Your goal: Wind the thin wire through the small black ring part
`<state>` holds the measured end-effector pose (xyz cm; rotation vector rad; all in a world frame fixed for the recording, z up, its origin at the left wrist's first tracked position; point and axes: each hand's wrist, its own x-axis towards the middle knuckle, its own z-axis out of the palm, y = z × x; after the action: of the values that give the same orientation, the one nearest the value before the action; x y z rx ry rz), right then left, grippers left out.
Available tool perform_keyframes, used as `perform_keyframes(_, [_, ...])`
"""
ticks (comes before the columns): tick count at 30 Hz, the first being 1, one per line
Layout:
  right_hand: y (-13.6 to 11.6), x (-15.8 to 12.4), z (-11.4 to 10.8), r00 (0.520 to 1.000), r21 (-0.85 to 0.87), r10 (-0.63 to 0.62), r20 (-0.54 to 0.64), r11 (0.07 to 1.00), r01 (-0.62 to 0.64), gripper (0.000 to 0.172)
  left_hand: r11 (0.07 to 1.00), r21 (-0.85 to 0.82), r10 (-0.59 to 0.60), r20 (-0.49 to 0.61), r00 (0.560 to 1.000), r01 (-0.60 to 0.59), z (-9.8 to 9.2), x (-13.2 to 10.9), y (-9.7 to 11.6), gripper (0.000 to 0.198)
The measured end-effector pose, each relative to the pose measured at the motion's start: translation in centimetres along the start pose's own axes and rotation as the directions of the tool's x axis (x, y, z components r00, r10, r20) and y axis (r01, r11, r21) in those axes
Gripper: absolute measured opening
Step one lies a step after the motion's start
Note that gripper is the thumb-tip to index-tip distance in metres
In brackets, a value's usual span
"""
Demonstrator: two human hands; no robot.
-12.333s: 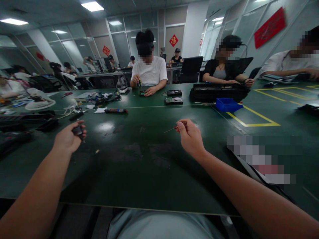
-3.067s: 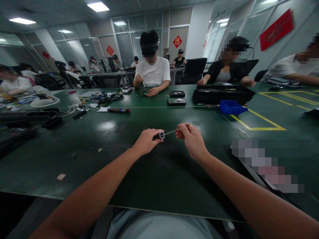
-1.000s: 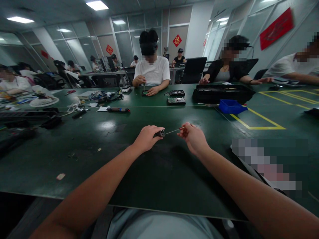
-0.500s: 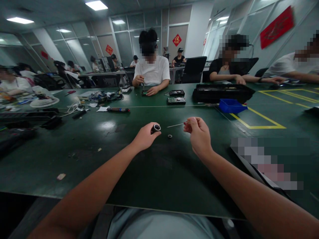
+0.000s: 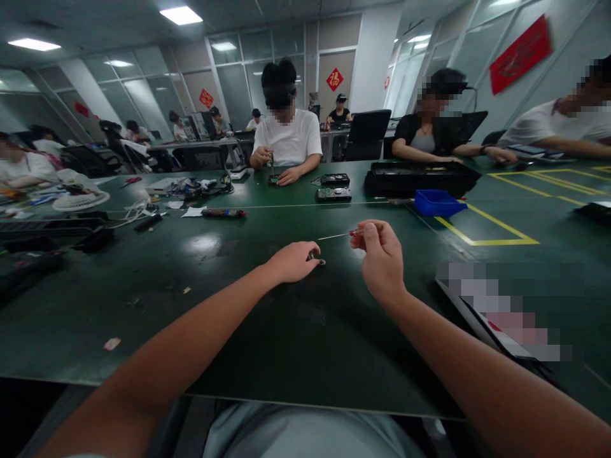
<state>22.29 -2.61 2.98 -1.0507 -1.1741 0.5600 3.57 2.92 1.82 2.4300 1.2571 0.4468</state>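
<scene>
Both hands have parted: the left hand (image 5: 291,262), grip pinching a small cylinder (image 5: 310,256), has dropped beside the loose ring (image 5: 323,261) on the worktop (image 5: 267,331); the right hand (image 5: 382,257) pinches a thin screwdriver (image 5: 337,236).

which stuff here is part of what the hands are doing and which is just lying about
In use: left hand, pinching a small black cylinder; small metal ring by it on the green table; right hand, holding a thin red-handled metal pick.
Lying about: blue plastic bin; long black tray; dark pen-shaped tool; pale scrap.

Green table (image 5: 267,343) bears blue bin (image 5: 436,202), small ring (image 5: 323,261).
</scene>
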Motion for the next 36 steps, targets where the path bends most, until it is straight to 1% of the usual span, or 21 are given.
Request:
perform_keyframes(3, [-0.1, -0.1, 0.0, 1.0, -0.007, -0.008, 0.011, 1.0, 0.008, 0.022, 0.994, 0.107, -0.008, 0.048, 0.999, 0.002, 0.8, 1.2, 0.0, 0.034])
perform_keyframes(5, [-0.1, -0.1, -0.1, 1.0, -0.015, -0.01, 0.018, 1.0, 0.01, 0.021, 0.985, 0.175, -0.024, 0.099, 0.995, 0.006, 1.2, 1.7, -0.1, 0.035])
perform_keyframes(7, [-0.1, -0.1, -0.1, 1.0, -0.03, -0.01, 0.021, 1.0, 0.011, 0.022, 0.974, 0.226, -0.018, 0.134, 0.991, -0.013, 1.4, 1.9, -0.1, 0.031])
perform_keyframes(10, [-0.2, -0.2, 0.0, 1.0, -0.033, -0.011, 0.02, 0.999, 0.012, 0.021, 0.975, 0.22, 0.007, 0.107, 0.994, -0.03, 1.5, 1.8, -0.3, 0.024])
perform_keyframes(12, [-0.3, -0.2, 0.0, 1.0, -0.026, -0.013, 0.022, 1.0, 0.014, 0.02, 0.989, 0.147, 0.016, 0.066, 0.998, -0.025, 1.3, 1.6, -0.5, 0.022])
perform_keyframes(14, [-0.3, -0.2, 0.0, 1.0, -0.026, -0.013, 0.025, 1.0, 0.013, 0.021, 1.0, 0.026, 0.01, 0.014, 1.0, -0.01, 1.0, 1.5, -1.0, 0.021])
perform_keyframes(16, [-0.3, -0.1, 0.0, 1.0, -0.029, -0.009, 0.027, 1.0, 0.01, 0.021, 0.989, -0.149, -0.03, -0.037, 0.999, 0.024, 0.5, 1.3, -1.8, 0.022])
perform_keyframes(17, [-0.3, -0.1, 0.0, 1.0, -0.029, -0.006, 0.03, 1.0, 0.007, 0.021, 0.966, -0.254, -0.068, -0.059, 0.996, 0.051, 0.3, 1.2, -2.2, 0.023])
perform_keyframes(18, [-0.3, -0.1, 0.0, 0.999, -0.027, -0.001, 0.033, 1.0, 0.002, 0.021, 0.926, -0.368, -0.117, -0.075, 0.99, 0.082, -0.1, 1.1, -2.7, 0.024])
perform_keyframes(19, [-0.3, -0.1, 0.0, 0.999, -0.025, 0.004, 0.037, 1.0, -0.003, 0.021, 0.866, -0.488, -0.172, -0.085, 0.981, 0.11, -0.5, 0.9, -3.1, 0.023])
perform_keyframes(21, [-0.3, -0.1, -0.1, 0.999, -0.025, 0.014, 0.045, 1.0, -0.013, 0.021, 0.698, -0.703, -0.281, -0.097, 0.955, 0.135, -1.4, 0.5, -4.0, 0.021])
perform_keyframes(22, [-0.3, -0.1, -0.1, 0.999, -0.024, 0.017, 0.047, 1.0, -0.016, 0.021, 0.607, -0.784, -0.324, -0.099, 0.941, 0.127, -2.0, 0.1, -4.5, 0.021])
perform_keyframes(24, [-0.3, -0.2, -0.1, 0.998, -0.024, 0.02, 0.051, 1.0, -0.018, 0.02, 0.433, -0.897, -0.384, -0.098, 0.918, 0.086, -3.4, -0.7, -5.4, 0.024])
perform_keyframes(27, [-0.2, -0.2, -0.1, 0.998, -0.027, 0.023, 0.056, 0.999, -0.022, 0.02, 0.225, -0.974, -0.444, -0.087, 0.892, 0.017, -5.9, -2.4, -7.0, 0.024])
perform_keyframes(29, [-0.2, -0.2, 0.0, 0.997, -0.028, 0.031, 0.065, 0.999, -0.029, 0.02, 0.138, -0.99, -0.507, -0.083, 0.858, -0.014, -7.5, -3.8, -8.3, 0.016])
perform_keyframes(30, [-0.2, -0.2, 0.0, 0.997, -0.028, 0.035, 0.07, 0.999, -0.033, 0.02, 0.126, -0.992, -0.555, -0.088, 0.827, -0.02, -8.2, -4.5, -9.0, 0.012])
perform_keyframes(31, [-0.2, -0.3, 0.0, 0.996, -0.028, 0.038, 0.075, 0.999, -0.036, 0.021, 0.135, -0.991, -0.613, -0.099, 0.784, -0.02, -8.9, -5.3, -9.8, 0.012])
perform_keyframes(33, [-0.3, -0.3, 0.0, 0.996, -0.026, 0.043, 0.084, 0.999, -0.041, 0.02, 0.183, -0.983, -0.722, -0.128, 0.68, 0.009, -10.2, -7.0, -11.3, 0.015])
perform_keyframes(34, [-0.3, -0.3, 0.0, 0.995, -0.025, 0.043, 0.086, 0.999, -0.041, 0.02, 0.206, -0.978, -0.758, -0.143, 0.636, 0.026, -10.9, -7.9, -12.1, 0.016])
perform_keyframes(36, [-0.2, -0.3, 0.0, 0.995, -0.022, 0.041, 0.092, 0.999, -0.04, 0.02, 0.245, -0.968, -0.807, -0.177, 0.563, 0.046, -12.1, -9.9, -13.4, 0.02])
